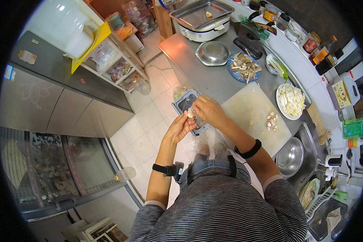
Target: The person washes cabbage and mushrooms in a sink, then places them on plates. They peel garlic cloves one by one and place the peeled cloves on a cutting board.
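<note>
A garlic clove [190,114] is pinched in the fingertips of my left hand [181,126]. My right hand [210,111] meets it from the other side, fingers closed at its papery skin. Both hands are over a grey bin [178,106] with a plastic liner, which hangs low by the counter's front edge. To the right, a white cutting board [239,104] lies on the counter. Several unpeeled garlic cloves [271,123] are grouped on it, and a single pale peeled clove [250,122] lies apart from them.
Behind the board stand a blue plate of torn mushrooms [245,68], a white plate of chopped cabbage [291,101] and a bowl with a green chili [272,65]. A steel basin [290,157] sits in the sink. Farther back are a metal lid [213,53] and an electric cooker [196,33].
</note>
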Available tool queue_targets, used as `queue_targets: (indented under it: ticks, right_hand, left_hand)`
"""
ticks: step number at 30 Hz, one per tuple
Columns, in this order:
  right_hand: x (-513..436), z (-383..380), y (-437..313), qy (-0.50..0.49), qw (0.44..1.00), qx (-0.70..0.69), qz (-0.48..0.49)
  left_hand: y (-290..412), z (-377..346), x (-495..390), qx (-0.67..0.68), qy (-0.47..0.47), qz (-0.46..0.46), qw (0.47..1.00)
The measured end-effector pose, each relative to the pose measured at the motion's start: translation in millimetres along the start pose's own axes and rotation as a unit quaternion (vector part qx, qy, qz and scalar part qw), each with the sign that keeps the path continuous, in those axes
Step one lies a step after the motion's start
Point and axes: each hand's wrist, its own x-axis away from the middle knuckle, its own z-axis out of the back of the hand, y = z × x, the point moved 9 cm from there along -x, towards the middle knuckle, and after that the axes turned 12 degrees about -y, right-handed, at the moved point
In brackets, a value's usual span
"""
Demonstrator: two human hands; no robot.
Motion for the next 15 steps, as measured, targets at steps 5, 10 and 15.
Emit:
queue_targets:
  ticks: [5, 10, 15]
  right_hand:
    - [2.8, 5.4, 21.5, 0.041, 0.994, -0.068, -0.073]
    - [9.4, -0.2, 41.0, 0.074, 0.984, -0.092, -0.136]
    - [5.3, -22.3, 43.7, 0.036, 0.984, -0.098, -0.142]
  left_hand:
    - [4.8, 3.7, 8.5, -0.076, 0.075, -0.008, 0.994]
    - [16.8, 11.9, 12.2, -0.118, 0.117, -0.044, 0.985]
    - [28.0, 25.9, 12.7, -0.140, 0.174, -0.093, 0.970]
